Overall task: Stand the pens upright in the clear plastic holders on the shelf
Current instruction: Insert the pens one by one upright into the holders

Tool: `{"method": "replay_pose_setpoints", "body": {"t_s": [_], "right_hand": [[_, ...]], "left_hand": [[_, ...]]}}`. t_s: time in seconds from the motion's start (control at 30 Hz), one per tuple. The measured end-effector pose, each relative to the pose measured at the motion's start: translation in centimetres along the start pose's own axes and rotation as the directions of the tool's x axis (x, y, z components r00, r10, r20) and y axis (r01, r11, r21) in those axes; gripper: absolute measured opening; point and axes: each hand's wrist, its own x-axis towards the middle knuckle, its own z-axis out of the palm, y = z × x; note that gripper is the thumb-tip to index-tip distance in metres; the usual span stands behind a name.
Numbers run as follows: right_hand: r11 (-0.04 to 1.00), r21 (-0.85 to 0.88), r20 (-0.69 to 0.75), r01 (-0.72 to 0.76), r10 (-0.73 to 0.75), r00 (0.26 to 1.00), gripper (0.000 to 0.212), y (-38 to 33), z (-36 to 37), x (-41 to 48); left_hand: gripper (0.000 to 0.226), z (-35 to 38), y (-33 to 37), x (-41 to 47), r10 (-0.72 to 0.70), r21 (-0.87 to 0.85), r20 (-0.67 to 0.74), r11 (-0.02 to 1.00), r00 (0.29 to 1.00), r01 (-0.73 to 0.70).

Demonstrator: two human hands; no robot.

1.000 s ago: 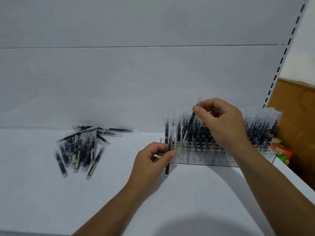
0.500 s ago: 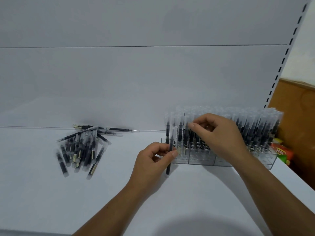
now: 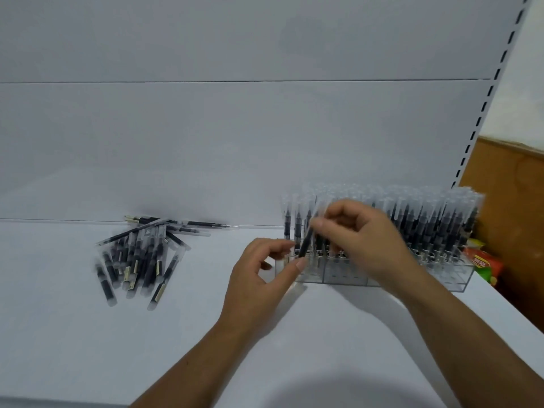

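A loose pile of black pens (image 3: 138,257) with clear caps lies on the white shelf (image 3: 88,348) at the left. At the right, the clear plastic holders (image 3: 441,279) stand against the back panel, packed with several upright pens (image 3: 426,219). One black pen (image 3: 306,242) leans in front of the holders' left end. My right hand (image 3: 365,240) pinches its upper part. My left hand (image 3: 262,278) has thumb and forefinger around its lower end. The hands are blurred by motion.
A white back panel (image 3: 235,128) rises behind the shelf, with a slotted upright (image 3: 482,113) at its right edge. A red and green packet (image 3: 482,265) lies just right of the holders, in front of a brown wooden panel (image 3: 512,216).
My right hand lowered its earlier pen into the holder, let go, and moved left to the pen in my left hand. That pen now tilts up toward the holders.
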Motion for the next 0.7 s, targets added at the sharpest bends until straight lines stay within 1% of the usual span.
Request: {"method": "replay_pose_setpoints", "body": {"t_s": [0.03,0.07,0.13,0.23,0.33,0.53,0.6,0.7], "right_hand": [[1.0,0.014,-0.081,0.012,-0.011,0.997,0.007,-0.3,-0.6,0.3],[1.0,-0.008,-0.161,0.03,-0.031,0.986,0.006,-0.6,-1.3,0.6],[0.993,-0.1,-0.276,0.059,-0.085,0.957,0.007,-1.0,-2.4,1.2],[0.977,-0.202,-0.339,0.071,-0.137,0.931,0.007,-1.2,-3.4,1.6],[0.96,-0.273,-0.329,0.063,-0.155,0.932,0.008,-1.1,-3.6,1.8],[0.938,-0.347,-0.273,0.018,-0.119,0.955,0.012,-0.1,-3.1,2.1],[0.911,-0.412,-0.231,-0.011,-0.093,0.969,0.013,0.4,-2.8,2.0],[0.844,-0.532,-0.119,-0.07,0.008,0.993,0.016,1.5,-2.4,1.7]], "left_hand": [[0.027,0.0,-0.2,0.0,0.015,0.071,-0.025,0.997,1.0,-0.013],[0.033,-0.1,-0.4,0.0,0.008,0.136,-0.032,0.991,0.999,-0.003],[0.047,0.0,-0.8,0.1,-0.045,0.228,0.006,0.973,0.999,0.042],[0.062,0.4,-1.3,0.0,-0.098,0.329,0.091,0.942,0.991,0.063],[0.062,0.6,-1.5,0.0,-0.1,0.403,0.115,0.914,0.988,0.045],[0.062,0.6,-1.5,0.0,-0.108,0.409,0.122,0.911,0.987,0.049],[0.062,0.6,-1.5,0.0,-0.112,0.41,0.119,0.91,0.987,0.054],[0.063,0.6,-1.5,0.0,-0.112,0.409,0.115,0.911,0.987,0.055]]}}
